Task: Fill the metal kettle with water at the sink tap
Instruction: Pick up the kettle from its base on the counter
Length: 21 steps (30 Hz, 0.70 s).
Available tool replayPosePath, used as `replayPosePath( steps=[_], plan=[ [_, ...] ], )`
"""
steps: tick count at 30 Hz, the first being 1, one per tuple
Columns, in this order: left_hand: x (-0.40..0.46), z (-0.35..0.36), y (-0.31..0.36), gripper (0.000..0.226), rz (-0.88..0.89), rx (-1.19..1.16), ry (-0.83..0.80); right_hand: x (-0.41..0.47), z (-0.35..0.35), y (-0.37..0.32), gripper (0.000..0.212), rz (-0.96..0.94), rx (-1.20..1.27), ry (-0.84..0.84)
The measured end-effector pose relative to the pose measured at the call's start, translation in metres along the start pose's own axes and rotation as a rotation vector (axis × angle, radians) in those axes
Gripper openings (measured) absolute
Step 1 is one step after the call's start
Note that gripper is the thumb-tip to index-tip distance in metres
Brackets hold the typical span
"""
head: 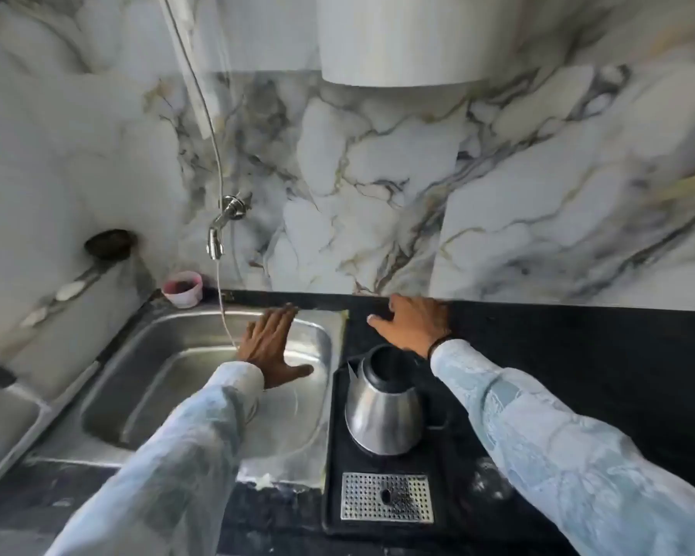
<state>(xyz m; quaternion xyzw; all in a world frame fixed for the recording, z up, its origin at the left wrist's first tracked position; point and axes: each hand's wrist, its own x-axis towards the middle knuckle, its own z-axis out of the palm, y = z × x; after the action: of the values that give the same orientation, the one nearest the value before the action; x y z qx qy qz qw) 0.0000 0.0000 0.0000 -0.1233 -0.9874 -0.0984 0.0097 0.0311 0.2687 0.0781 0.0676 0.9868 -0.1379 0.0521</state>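
Observation:
The metal kettle (382, 411) stands upright on a black tray (334, 495) to the right of the steel sink (157, 395); its top is open and dark, its spout points left. A chrome tap (221, 226) juts from the marble wall above the sink's back, and a thin stream of water falls from it. My left hand (271, 343) hovers flat over the sink with fingers spread, holding nothing. My right hand (412, 323) is spread over the black counter just behind the kettle, empty and apart from it.
A pink cup (183, 288) sits at the sink's back left corner. A perforated metal drip grate (386, 497) lies in the tray in front of the kettle. Black counter (578, 355) stretches right. A white cylinder (410, 38) hangs overhead on the wall.

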Motion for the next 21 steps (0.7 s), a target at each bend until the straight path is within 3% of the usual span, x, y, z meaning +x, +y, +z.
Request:
replayPosePath(
  steps=[2,5,8,11,15,21],
  plan=[
    [-0.009,0.026,0.023,0.132,0.019,-0.036,-0.261,-0.009,0.015,0.013,0.066,0.042,-0.065,-0.102],
    [-0.019,0.057,0.047,0.136,-0.015,-0.271,-0.437,-0.026,0.033,0.027,0.076,0.084,-0.074,-0.208],
    [-0.018,0.063,0.061,0.126,-0.014,-0.562,-0.455,-0.028,0.036,0.032,0.085,0.117,-0.025,-0.265],
    [-0.021,0.072,0.077,0.115,-0.026,-0.774,-0.425,-0.029,0.046,0.043,0.073,0.174,0.136,-0.290],
    [-0.020,0.077,0.082,0.113,-0.026,-0.932,-0.430,-0.036,0.057,0.048,0.061,0.194,0.178,-0.153],
    [-0.005,0.043,0.052,0.108,-0.101,-1.146,-0.406,-0.005,0.027,0.009,0.071,0.088,0.234,-0.014]
  ],
)
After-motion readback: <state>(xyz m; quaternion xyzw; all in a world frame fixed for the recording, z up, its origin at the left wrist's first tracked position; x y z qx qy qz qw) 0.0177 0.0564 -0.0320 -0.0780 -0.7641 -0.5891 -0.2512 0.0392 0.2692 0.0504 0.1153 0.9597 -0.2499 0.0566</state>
